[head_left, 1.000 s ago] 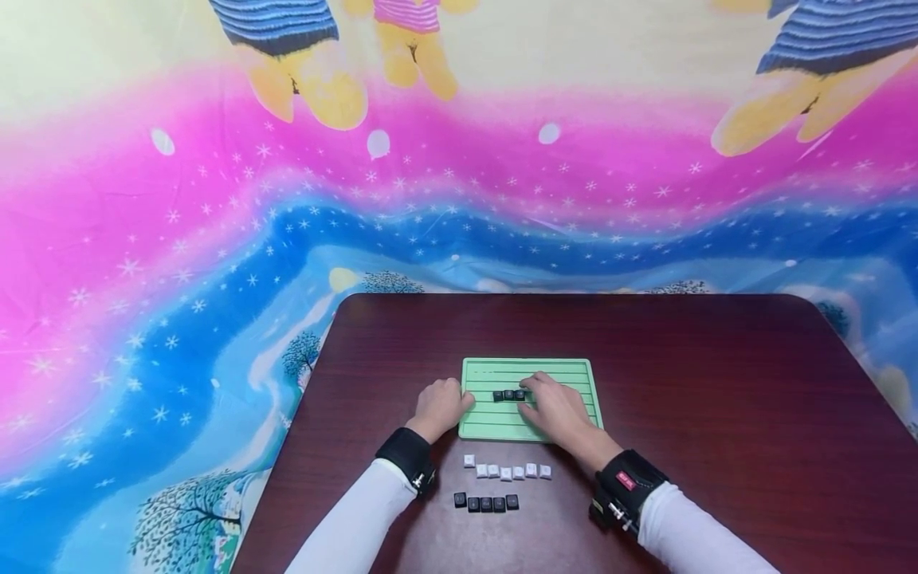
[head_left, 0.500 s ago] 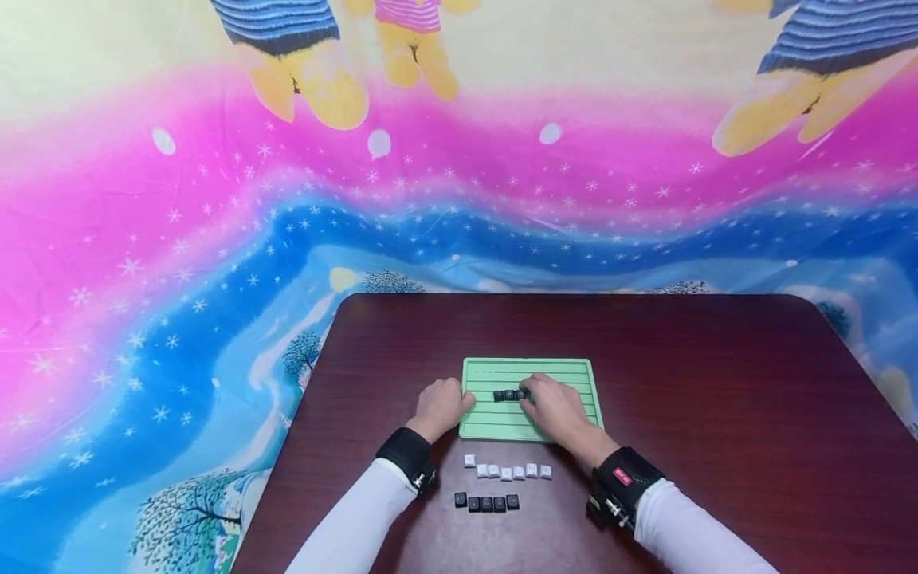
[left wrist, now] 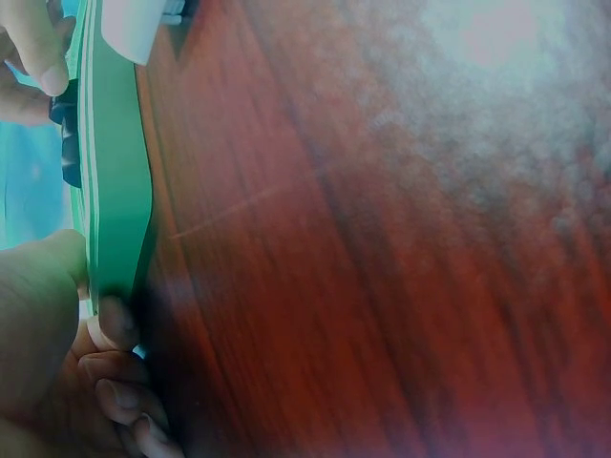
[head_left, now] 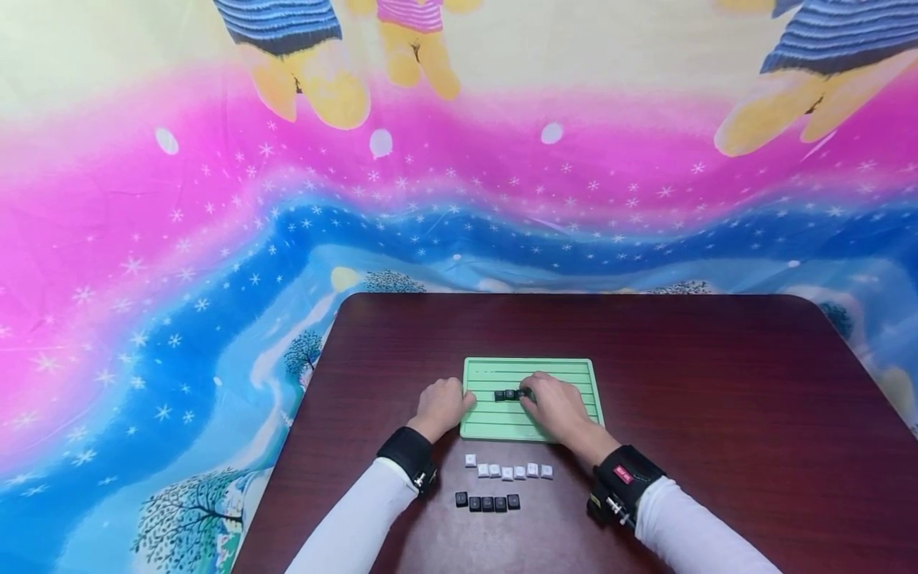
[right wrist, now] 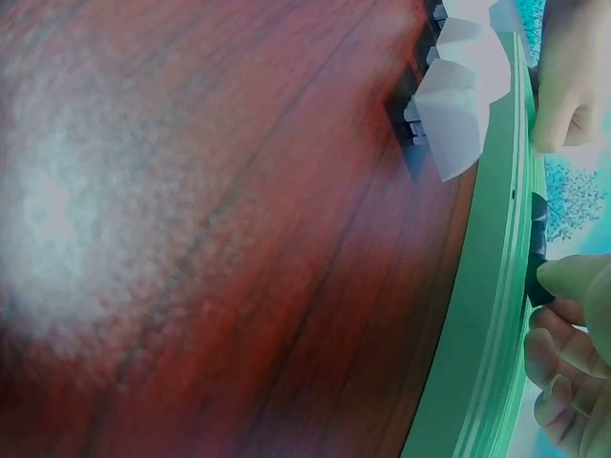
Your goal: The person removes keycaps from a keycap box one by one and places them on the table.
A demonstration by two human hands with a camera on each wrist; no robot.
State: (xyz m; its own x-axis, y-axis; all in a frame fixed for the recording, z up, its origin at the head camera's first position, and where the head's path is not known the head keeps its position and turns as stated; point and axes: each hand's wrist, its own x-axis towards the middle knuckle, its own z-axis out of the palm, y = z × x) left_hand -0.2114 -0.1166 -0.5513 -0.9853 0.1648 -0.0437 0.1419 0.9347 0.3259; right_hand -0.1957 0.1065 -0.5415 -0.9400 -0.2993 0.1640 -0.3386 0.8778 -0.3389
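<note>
A light green tray (head_left: 495, 426) with raised ridges lies on the table. My left hand (head_left: 439, 405) grips its left edge, thumb over the rim and fingers curled at the outside, as the left wrist view shows. Near the middle of the tray sits a short row of black keycaps (head_left: 509, 395). At the right end of that row my right hand (head_left: 558, 405) pinches a black keycap (right wrist: 537, 284) between thumb and fingers; the hand partly covers it in the head view.
In front of the tray, several white keycaps (head_left: 508, 473) lie in an uneven row. Nearer to me is a row of several black keycaps (head_left: 488, 504). The dark red-brown table (head_left: 688, 383) extends to both sides, with a printed cloth (head_left: 459, 183) hanging behind it.
My right hand has shifted slightly and its thumb and fingers have closed in on the rightmost black keycap of the row. The left hand stays at the tray's edge.
</note>
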